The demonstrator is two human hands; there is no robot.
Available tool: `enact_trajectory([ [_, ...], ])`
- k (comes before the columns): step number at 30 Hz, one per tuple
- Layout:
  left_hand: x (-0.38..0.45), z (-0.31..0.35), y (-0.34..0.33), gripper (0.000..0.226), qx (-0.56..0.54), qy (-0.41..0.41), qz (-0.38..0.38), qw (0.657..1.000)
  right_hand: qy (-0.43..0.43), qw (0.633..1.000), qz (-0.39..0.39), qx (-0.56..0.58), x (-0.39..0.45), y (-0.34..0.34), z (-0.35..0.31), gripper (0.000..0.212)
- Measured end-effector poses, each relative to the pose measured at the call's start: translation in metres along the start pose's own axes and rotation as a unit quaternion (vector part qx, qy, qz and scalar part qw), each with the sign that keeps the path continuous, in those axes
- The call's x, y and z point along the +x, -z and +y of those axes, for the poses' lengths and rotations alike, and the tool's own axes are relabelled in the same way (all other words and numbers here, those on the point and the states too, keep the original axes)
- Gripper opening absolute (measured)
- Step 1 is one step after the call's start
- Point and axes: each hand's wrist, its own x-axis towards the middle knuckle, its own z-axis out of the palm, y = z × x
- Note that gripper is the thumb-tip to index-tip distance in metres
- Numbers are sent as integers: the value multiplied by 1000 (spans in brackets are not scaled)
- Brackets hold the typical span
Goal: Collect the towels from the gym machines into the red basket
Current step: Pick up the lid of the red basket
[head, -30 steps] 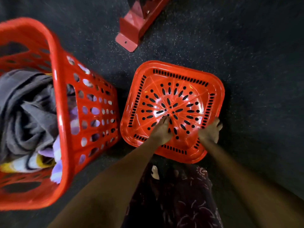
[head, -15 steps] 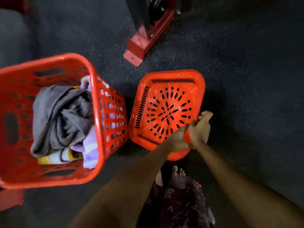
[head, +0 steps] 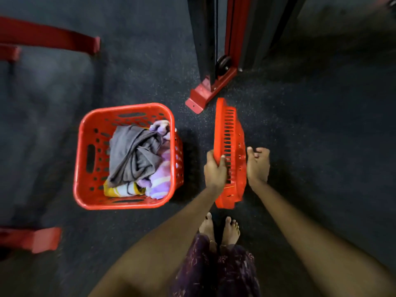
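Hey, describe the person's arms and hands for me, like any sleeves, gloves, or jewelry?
Both forearms are bare with no sleeves in view. The left hand and right hand wear no gloves, and no rings, watch or bracelets show. Below them hangs a dark purple patterned garment, with bare feet beneath.

head-worn wide-angle view, looking steeply down, close over floor (head: 321, 146)
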Motion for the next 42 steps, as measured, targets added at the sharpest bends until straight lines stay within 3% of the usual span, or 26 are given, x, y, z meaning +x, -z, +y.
enact_trajectory([
  [4,-17,18,45,14,-124,28,45,991,-43,999,29,-11,-24,26,2,45],
  [5,-18,18,61,6,-162,41,40,985,-61,998,25,-20,-32,29,0,49],
  [9,-23,18,125,15,-301,115,-29,946,-129,989,-11,-66,-53,31,0,69],
  [15,-4,-24,230,15,-339,141,-49,929,-160,987,-13,-12,-84,5,-17,81],
  [19,12,-54,297,11,-343,137,-64,927,-152,980,-130,-11,-101,-34,-29,83],
  [23,33,-73,364,18,-338,155,-64,926,-133,978,-156,25,-127,-78,-48,85],
  [25,50,-80,398,26,-315,151,-63,935,-180,966,-157,101,-137,-103,-46,94],
  [28,73,-85,430,12,-274,138,-38,951,-219,954,-142,148,-138,-138,-35,91],
  [33,118,-108,454,10,-100,56,62,991,-158,987,-17,27,-156,-188,-60,100],
  [37,137,-121,450,35,1,83,71,994,-147,988,33,-20,-164,-216,-83,64],
  [42,153,-133,440,39,29,128,63,989,-101,991,46,-71,-147,-233,-87,62],
])
